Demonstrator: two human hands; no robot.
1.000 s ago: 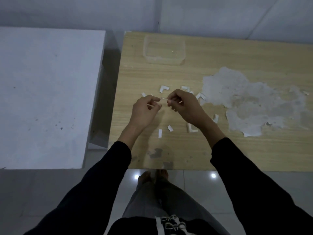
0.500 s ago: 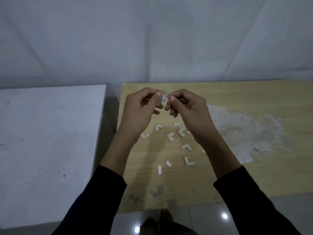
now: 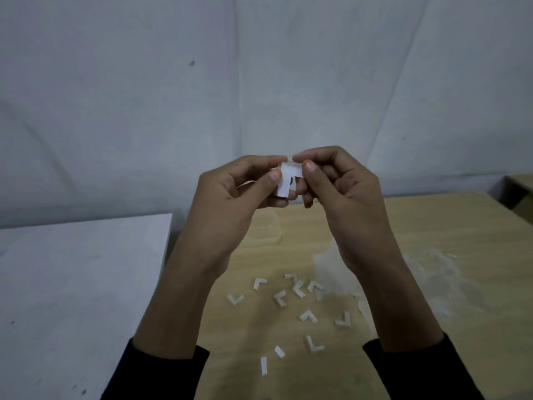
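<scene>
Tables stand side by side: a white table (image 3: 80, 269) at the far left, a wooden table (image 3: 432, 220) from the middle rightward. Up in front of the wall, above the wooden one, the left hand (image 3: 230, 194) curls round a white L-shaped piece (image 3: 288, 183), its thumb pressing the piece's left edge. A thin pale strip (image 3: 245, 184) also pokes out leftward from between this hand's fingers.

The piece sits squarely between both hands, touching each. Its long leg hangs down against the left fingers and its short leg points right. There the right hand (image 3: 343, 186) pinches that short leg between thumb and forefinger. Both hands are equally close, so the next move, likely a fold or a peel at the corner, seems to turn on the right hand working the short leg while the left steadies the long one.

Below, loose L-shaped pieces (image 3: 308, 315) lie scattered on the wooden table, well apart from the hands. A clear tub (image 3: 268, 229) stands behind the wrists, and a worn whitish patch (image 3: 432, 275) lies farther right.
</scene>
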